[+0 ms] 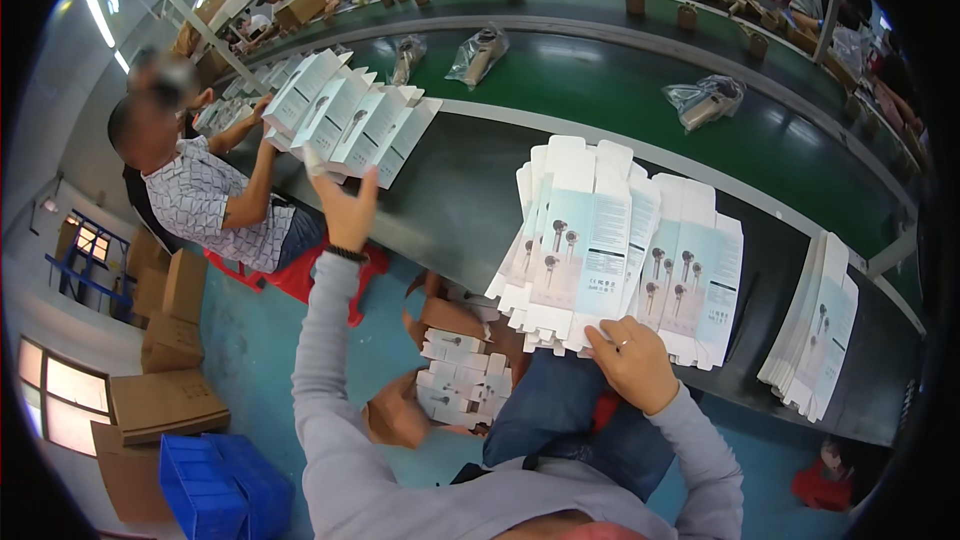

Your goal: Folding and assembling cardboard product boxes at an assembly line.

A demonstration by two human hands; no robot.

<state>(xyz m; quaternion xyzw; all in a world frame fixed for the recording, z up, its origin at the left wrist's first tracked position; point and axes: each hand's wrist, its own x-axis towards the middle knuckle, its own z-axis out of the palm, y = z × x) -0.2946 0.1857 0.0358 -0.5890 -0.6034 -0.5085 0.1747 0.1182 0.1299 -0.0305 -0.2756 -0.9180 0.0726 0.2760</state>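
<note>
My left hand (347,208) is stretched out to the left, fingers apart, beside a row of opened-up pale blue and white cartons (352,125). Whether its fingertips touch them I cannot tell. In front of me lies a fanned pile of flat, unfolded cartons (572,240) with pictures of a small device. My right hand (632,362), wearing a ring, pinches the near edge of a carton there with curled fingers. Right beside that pile is a second stack of flat cartons (690,270). A third, narrower stack of flat cartons (818,330) is farther right.
Bagged devices (480,55) ride a green conveyor (590,90) beyond the dark table (460,170). A co-worker (215,190) sits at left, hands at the carton row. Below the table an open cardboard box (395,410) holds cartons. Blue crates (205,485) stand lower left.
</note>
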